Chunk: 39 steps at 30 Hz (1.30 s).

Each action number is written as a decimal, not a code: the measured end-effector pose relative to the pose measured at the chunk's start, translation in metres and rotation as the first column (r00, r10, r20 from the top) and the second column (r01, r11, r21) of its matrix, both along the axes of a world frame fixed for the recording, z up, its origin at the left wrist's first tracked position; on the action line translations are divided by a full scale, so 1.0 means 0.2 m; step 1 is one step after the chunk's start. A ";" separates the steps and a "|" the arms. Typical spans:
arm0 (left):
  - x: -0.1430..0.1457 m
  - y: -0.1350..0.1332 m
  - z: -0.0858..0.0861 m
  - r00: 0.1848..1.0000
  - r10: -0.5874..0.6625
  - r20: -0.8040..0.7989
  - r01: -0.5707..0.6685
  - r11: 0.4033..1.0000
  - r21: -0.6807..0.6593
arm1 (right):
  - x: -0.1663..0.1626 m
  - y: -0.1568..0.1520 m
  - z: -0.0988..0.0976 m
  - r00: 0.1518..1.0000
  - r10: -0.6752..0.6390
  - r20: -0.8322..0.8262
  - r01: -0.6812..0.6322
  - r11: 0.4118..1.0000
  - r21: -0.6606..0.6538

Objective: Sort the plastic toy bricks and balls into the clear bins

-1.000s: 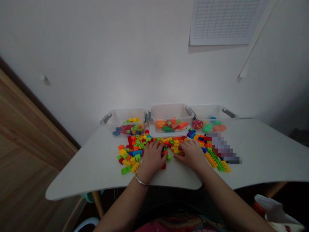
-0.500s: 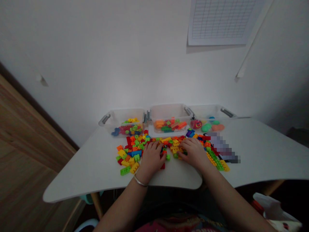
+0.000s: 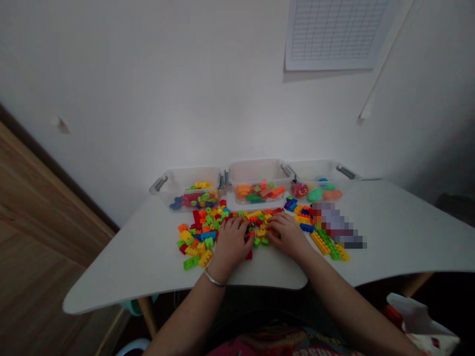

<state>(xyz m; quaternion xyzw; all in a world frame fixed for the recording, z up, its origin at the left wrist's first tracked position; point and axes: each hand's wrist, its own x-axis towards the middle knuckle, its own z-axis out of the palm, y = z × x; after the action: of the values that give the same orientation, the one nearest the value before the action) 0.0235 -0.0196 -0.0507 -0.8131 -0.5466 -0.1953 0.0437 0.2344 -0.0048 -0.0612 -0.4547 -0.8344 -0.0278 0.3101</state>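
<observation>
Building bricks in red, yellow, green, orange and blue lie in a loose pile point(image 3: 208, 235) on the white table point(image 3: 274, 271). My left hand point(image 3: 232, 242) rests palm down over the middle of the pile, fingers stretched forward and thumb apart. It wears a bracelet point(image 3: 214, 278) at the wrist, and red bricks show under its palm edge. My right hand point(image 3: 286, 233) is at the pile's right part, its fingers loosely bent and apart from the thumb, beside yellow bricks point(image 3: 261, 232). Small green bricks point(image 3: 264, 241) lie near its thumb. What is under both palms is hidden.
Three clear plastic boxes with toy pieces stand along the wall: a left box point(image 3: 178, 175), a middle box point(image 3: 256, 168) and a right box point(image 3: 315, 168). Long green brick strips point(image 3: 329, 243) and a blurred flat object point(image 3: 339, 225) lie to the right. A gridded sheet point(image 3: 334, 34) hangs above.
My right hand has slid a little left toward my left hand, uncovering a blue brick and yellow bricks on its right. My left hand has stayed nearly in place. The view has shifted slightly.
</observation>
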 end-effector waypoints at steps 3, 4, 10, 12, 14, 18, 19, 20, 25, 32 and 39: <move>0.00 0.00 0.00 1.000 -0.003 -0.001 0.003 1.000 0.006 | 0.00 -0.01 0.01 1.000 0.021 -0.009 -0.021 1.000 0.012; 0.00 0.00 0.00 1.000 -0.003 -0.001 0.003 1.000 0.009 | 0.01 -0.02 0.01 1.000 0.027 -0.014 -0.027 0.999 0.018; 0.00 0.00 0.00 1.000 -0.001 0.002 0.001 1.000 0.005 | 0.01 -0.06 0.02 0.996 0.081 0.022 -0.081 0.997 0.017; 0.00 0.00 0.00 1.000 -0.003 0.004 0.003 1.000 0.004 | 0.00 -0.06 0.02 0.995 0.089 0.037 -0.089 0.996 0.000; 0.00 0.00 0.00 1.000 -0.005 0.010 0.004 1.000 0.007 | -0.01 -0.06 0.01 0.995 0.097 0.031 -0.096 0.995 -0.019; 0.00 0.00 0.00 1.000 -0.004 0.020 0.004 1.000 0.015 | -0.02 -0.06 0.01 0.993 0.117 0.015 -0.116 0.992 -0.047; 0.00 0.00 0.00 1.000 -0.004 0.022 0.004 1.000 0.016 | -0.02 -0.06 0.01 0.992 0.122 0.020 -0.121 0.991 -0.053; 0.00 0.00 0.00 1.000 -0.005 0.022 0.004 1.000 0.016 | -0.02 -0.06 0.01 0.992 0.126 0.026 -0.124 0.990 -0.060; 0.00 0.00 0.00 1.000 0.003 0.007 -0.003 1.000 0.006 | -0.02 -0.07 0.01 0.991 0.128 0.047 -0.124 0.989 -0.085; 0.00 0.00 -0.01 1.000 0.002 0.005 -0.002 1.000 0.020 | -0.03 -0.06 0.01 0.983 0.174 -0.056 -0.176 0.984 -0.026; 0.00 0.00 0.00 1.000 0.004 0.000 -0.004 1.000 0.005 | 0.02 0.04 0.19 0.931 -0.045 -0.363 0.118 0.976 0.182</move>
<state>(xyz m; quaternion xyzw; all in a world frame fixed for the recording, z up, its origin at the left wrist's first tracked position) 0.0235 -0.0194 -0.0498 -0.8120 -0.5477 -0.1965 0.0459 0.2378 0.0037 -0.0235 -0.4531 -0.7374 -0.0415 0.4991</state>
